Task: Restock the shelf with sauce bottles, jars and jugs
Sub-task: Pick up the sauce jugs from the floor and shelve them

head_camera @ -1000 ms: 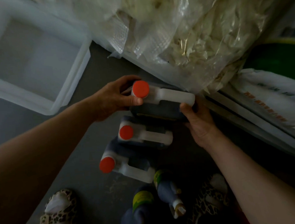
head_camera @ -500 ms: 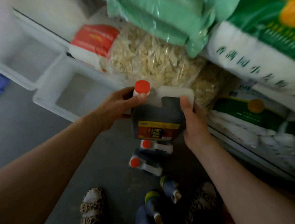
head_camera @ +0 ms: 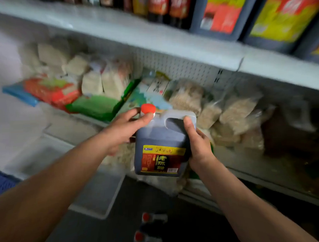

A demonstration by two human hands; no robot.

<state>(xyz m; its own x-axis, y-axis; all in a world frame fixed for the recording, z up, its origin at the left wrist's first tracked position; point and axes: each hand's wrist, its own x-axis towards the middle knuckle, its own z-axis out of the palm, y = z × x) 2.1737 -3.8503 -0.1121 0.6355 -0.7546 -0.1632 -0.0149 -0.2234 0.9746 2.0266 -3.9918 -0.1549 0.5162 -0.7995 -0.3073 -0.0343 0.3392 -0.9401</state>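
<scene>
We hold a dark jug (head_camera: 160, 139) of sauce upright in the air between our two hands, in front of the lower shelf (head_camera: 248, 164) and above the floor. Its red cap (head_camera: 148, 108) sits at the top left, the handle opening beside it, and a red, yellow and black label (head_camera: 161, 160) faces us. Our left hand (head_camera: 125, 130) grips the neck just under the cap, thumb curled across the near side and fingers wrapped behind. Our right hand (head_camera: 198, 143) clasps the jug's right edge, the thumb pressed up along the front by the handle, the other fingers hidden behind the body.

Behind the jug, clear bags of pale dried goods (head_camera: 233, 115) are heaped on the lower shelf, with green, red and blue packets (head_camera: 62, 92) further left. The upper shelf (head_camera: 151, 35) carries large dark jugs with bright labels (head_camera: 221, 12) and a row of smaller bottles (head_camera: 159, 5), all blurred. Below our hands, two more red-capped jugs (head_camera: 150, 229) lie on the dark floor (head_camera: 98, 235), near a white plastic bin (head_camera: 96, 193)
</scene>
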